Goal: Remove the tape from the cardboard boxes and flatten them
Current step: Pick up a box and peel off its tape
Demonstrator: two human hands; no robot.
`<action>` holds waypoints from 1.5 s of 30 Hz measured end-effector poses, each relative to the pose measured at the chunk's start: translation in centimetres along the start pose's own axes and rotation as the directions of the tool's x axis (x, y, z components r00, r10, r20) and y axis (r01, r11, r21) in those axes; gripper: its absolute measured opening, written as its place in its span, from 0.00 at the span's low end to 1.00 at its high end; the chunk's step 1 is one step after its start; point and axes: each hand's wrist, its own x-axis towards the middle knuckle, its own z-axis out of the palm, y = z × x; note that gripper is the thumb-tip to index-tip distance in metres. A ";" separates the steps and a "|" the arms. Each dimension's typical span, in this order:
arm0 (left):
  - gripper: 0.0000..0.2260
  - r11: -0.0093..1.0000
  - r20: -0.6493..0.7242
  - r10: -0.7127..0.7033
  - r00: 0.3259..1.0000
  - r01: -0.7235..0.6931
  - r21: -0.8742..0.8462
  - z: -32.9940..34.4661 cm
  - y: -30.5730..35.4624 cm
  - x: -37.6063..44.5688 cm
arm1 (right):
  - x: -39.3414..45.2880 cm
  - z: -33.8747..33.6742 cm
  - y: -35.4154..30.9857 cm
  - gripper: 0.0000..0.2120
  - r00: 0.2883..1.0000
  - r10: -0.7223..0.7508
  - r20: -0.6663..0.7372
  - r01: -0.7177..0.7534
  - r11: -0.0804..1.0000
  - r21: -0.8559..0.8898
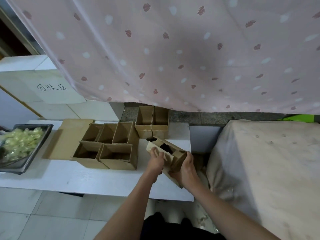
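Note:
A small brown cardboard box is held tilted above the right end of the white table, its open top facing up and away. My left hand grips its left flap, fingers curled over the edge. My right hand holds the box's right side and bottom from underneath. Several open cardboard boxes stand packed together in the middle of the table, with two more behind them near the curtain. A flat sheet of cardboard lies under the cluster's left side.
A black tray of crumpled clear tape sits at the table's left end. A pink patterned curtain hangs behind. A cloth-covered block stands to the right. White foam boxes with handwriting stand at back left.

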 end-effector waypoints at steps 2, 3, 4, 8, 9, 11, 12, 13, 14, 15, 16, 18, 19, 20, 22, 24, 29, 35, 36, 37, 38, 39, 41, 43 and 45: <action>0.24 1.000 0.013 -0.007 1.000 0.007 0.006 -0.3 -0.4 0.3 | 0.1 1.1 0.3 0.33 1.000 0.016 0.020 -0.015 0.999 -0.045; 0.24 1.000 0.021 -0.007 1.000 0.007 0.004 -0.5 -0.5 0.5 | 0.2 1.5 0.2 0.22 0.998 0.044 0.052 -0.048 0.996 0.072; 0.25 1.000 0.029 -0.004 1.000 0.004 0.006 -0.6 -0.7 0.6 | 0.3 2.3 0.3 0.23 0.989 0.097 0.110 -0.121 0.963 0.240; 0.25 1.000 0.073 0.017 0.997 -0.018 0.010 -1.6 -1.6 1.4 | -0.6 2.9 0.2 0.23 0.975 0.130 0.183 -0.147 0.985 0.087; 0.25 1.000 0.084 0.025 0.996 -0.026 0.011 -1.8 -1.8 1.7 | -0.7 2.9 0.3 0.30 0.968 0.167 0.185 -0.175 0.984 0.030; 0.26 0.998 0.107 0.046 0.993 -0.050 0.031 -2.1 -2.0 2.1 | -0.9 2.8 0.1 0.35 0.958 0.192 0.214 -0.216 0.972 0.094; 0.25 0.997 0.122 0.061 0.991 -0.067 0.046 -2.3 -2.2 2.3 | -0.8 2.8 0.0 0.34 0.956 0.188 0.226 -0.225 0.962 0.152; 0.25 0.995 0.136 0.077 0.988 -0.086 0.059 -2.4 -2.3 2.5 | -0.6 2.8 -0.3 0.34 0.956 0.198 0.217 -0.238 0.955 0.177; 0.25 0.992 0.150 0.091 0.984 -0.103 0.074 -2.6 -2.4 2.7 | -0.5 2.6 -0.6 0.36 0.951 0.220 0.219 -0.259 0.951 0.171; 0.26 0.989 0.163 0.102 0.981 -0.118 0.093 -2.7 -2.6 3.0 | -0.4 2.4 -0.9 0.37 0.946 0.230 0.229 -0.268 0.951 0.155; 0.27 0.985 0.174 0.111 0.978 -0.132 0.112 -2.9 -2.7 3.2 | -0.2 2.2 -0.9 0.38 0.939 0.254 0.233 -0.296 0.940 0.166; 0.30 0.978 0.194 0.128 0.973 -0.156 0.136 -3.2 -2.8 3.7 | -0.2 1.7 -1.2 0.37 0.924 0.298 0.241 -0.344 0.922 0.178; 0.32 0.975 0.200 0.134 0.971 -0.165 0.147 -3.3 -2.8 3.9 | -0.1 1.5 -1.4 0.37 0.917 0.319 0.238 -0.367 0.909 0.195; 0.33 0.971 0.204 0.138 0.969 -0.172 0.164 -3.4 -2.7 4.2 | 0.0 1.2 -1.9 0.36 0.912 0.340 0.229 -0.386 0.899 0.204; 0.34 0.960 0.215 0.144 0.966 -0.189 0.208 -3.6 -2.7 4.5 | 0.2 0.8 -2.9 0.36 0.907 0.363 0.211 -0.405 0.889 0.212; 0.34 0.952 0.230 0.143 0.963 -0.197 0.233 -3.9 -2.8 4.6 | 0.5 0.6 -3.8 0.36 0.900 0.389 0.197 -0.426 0.883 0.198; 0.36 0.918 0.242 0.146 0.959 -0.223 0.328 -4.5 -2.6 5.2 | 2.0 0.9 -5.5 0.26 0.852 0.477 0.213 -0.508 0.852 0.125; 0.36 0.858 0.235 0.158 0.959 -0.251 0.448 -4.0 -2.2 5.6 | 3.6 2.0 -6.3 0.22 0.863 0.482 0.152 -0.490 0.872 0.015; 0.35 0.848 0.226 0.154 0.962 -0.246 0.470 -3.9 -2.2 5.5 | 3.7 2.1 -6.3 0.21 0.862 0.485 0.147 -0.492 0.871 0.016; 0.35 0.837 0.219 0.150 0.964 -0.242 0.491 -3.7 -2.2 5.5 | 3.7 2.1 -6.4 0.21 0.861 0.487 0.145 -0.494 0.869 0.015; 0.34 0.829 0.213 0.145 0.966 -0.236 0.507 -3.6 -2.2 5.3 | 3.7 2.1 -6.5 0.20 0.861 0.488 0.143 -0.494 0.869 0.009; 0.33 0.828 0.203 0.137 0.970 -0.225 0.514 -3.6 -2.2 5.2 | 3.7 2.1 -6.6 0.20 0.860 0.490 0.141 -0.495 0.869 0.003; 0.30 0.831 0.176 0.128 0.976 -0.202 0.518 -3.5 -2.0 4.9 | 3.7 2.2 -6.7 0.19 0.862 0.488 0.135 -0.493 0.870 -0.003; 0.27 0.821 0.153 0.125 0.980 -0.189 0.538 -3.3 -1.9 4.8 | 3.8 2.2 -6.8 0.18 0.867 0.484 0.124 -0.486 0.874 -0.013; 0.24 0.805 0.133 0.120 0.984 -0.175 0.567 -3.2 -1.7 4.6 | 3.8 2.2 -6.7 0.17 0.870 0.479 0.114 -0.479 0.877 -0.030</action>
